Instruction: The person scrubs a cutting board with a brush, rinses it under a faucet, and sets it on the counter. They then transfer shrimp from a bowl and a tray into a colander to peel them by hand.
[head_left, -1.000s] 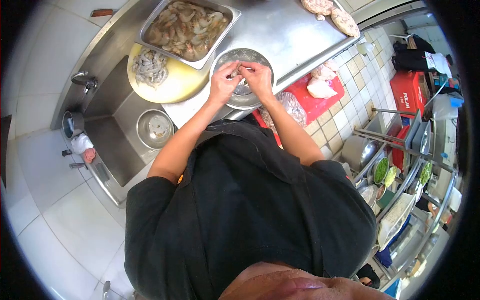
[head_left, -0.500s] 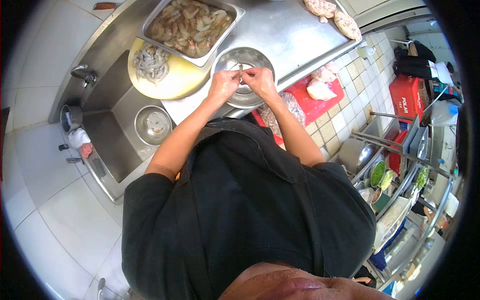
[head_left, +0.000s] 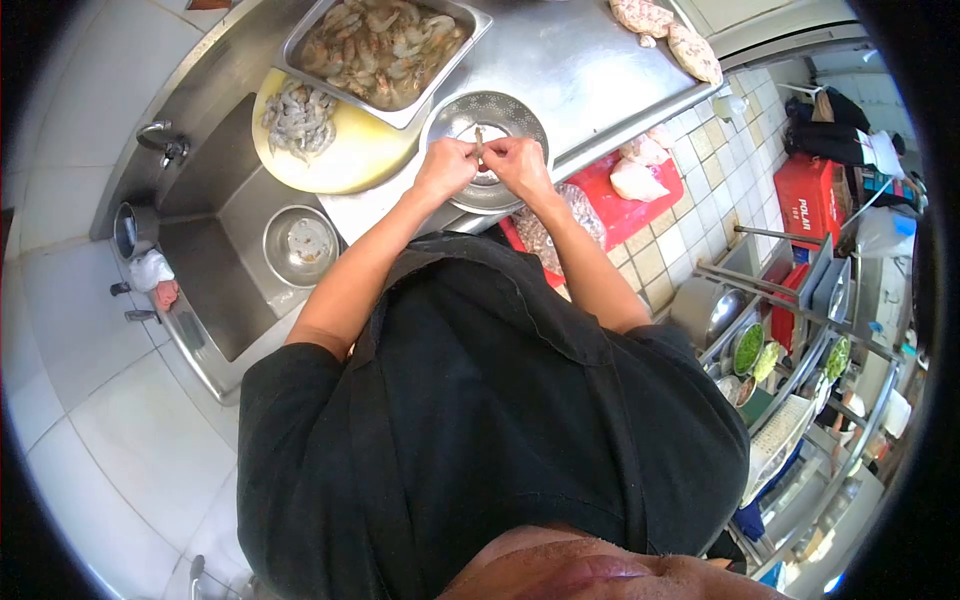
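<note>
Left hand (head_left: 446, 170), right hand (head_left: 519, 168) pinching a shrimp (head_left: 479, 137) over colander (head_left: 536, 122); steel pan (head_left: 401, 117) holding piled shrimp (head_left: 375, 50), sink bowl (head_left: 276, 246) holding pale scraps (head_left: 306, 240).

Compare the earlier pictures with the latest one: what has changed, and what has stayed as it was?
Since the first picture, the left hand and right hand have curled their fingers in, pinching the small brownish shrimp, which now points away from the person. The round perforated steel colander and round yellow board stayed put.
</note>
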